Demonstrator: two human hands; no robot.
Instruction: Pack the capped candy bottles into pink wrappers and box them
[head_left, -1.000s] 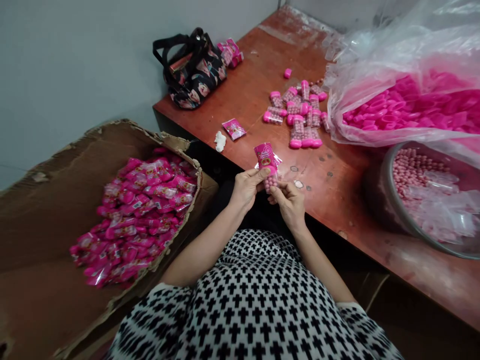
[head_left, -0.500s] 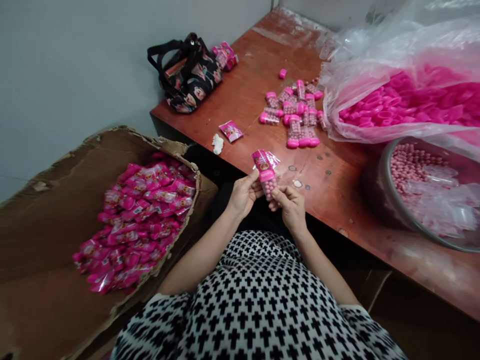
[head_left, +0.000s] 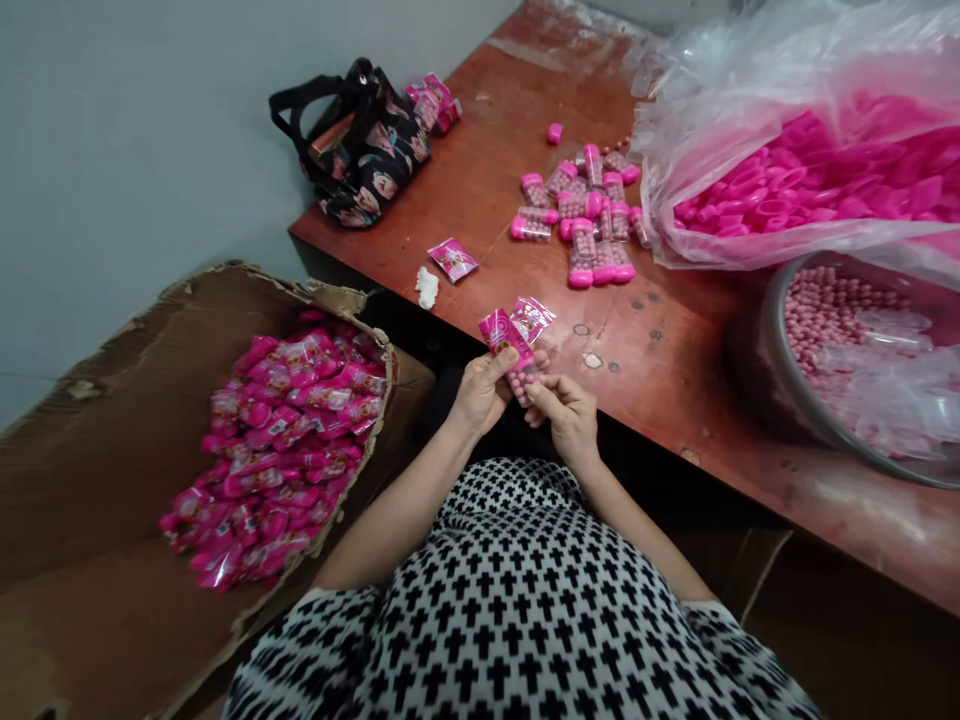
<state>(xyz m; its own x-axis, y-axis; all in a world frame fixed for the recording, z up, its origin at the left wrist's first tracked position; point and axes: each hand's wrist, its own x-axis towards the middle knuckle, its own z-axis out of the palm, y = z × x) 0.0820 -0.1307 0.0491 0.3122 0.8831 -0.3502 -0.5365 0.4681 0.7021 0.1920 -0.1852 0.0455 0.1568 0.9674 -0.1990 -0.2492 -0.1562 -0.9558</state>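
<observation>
My left hand (head_left: 480, 390) and my right hand (head_left: 564, 415) meet at the table's near edge, both holding one small candy bottle in a pink printed wrapper (head_left: 507, 345). The wrapper's top sticks up above my left thumb; the bottle's pink beads show between my fingers. A second pink wrapper (head_left: 534, 316) lies on the table just behind it. A pile of filled, pink-capped bottles (head_left: 581, 215) lies farther back on the red-brown table (head_left: 660, 340).
An open cardboard box (head_left: 97, 400) at my left holds several wrapped pink packs (head_left: 281, 440). A metal bowl of pink candy beads (head_left: 840, 360) and a plastic bag of pink caps (head_left: 795, 170) sit at the right. A black handbag (head_left: 356, 145), a loose wrapper (head_left: 452, 259) and a white scrap (head_left: 427, 288) lie on the table.
The wrapped bottle in my hands has tilted and shifted slightly left and down. My hands stay together; the view has drifted a little.
</observation>
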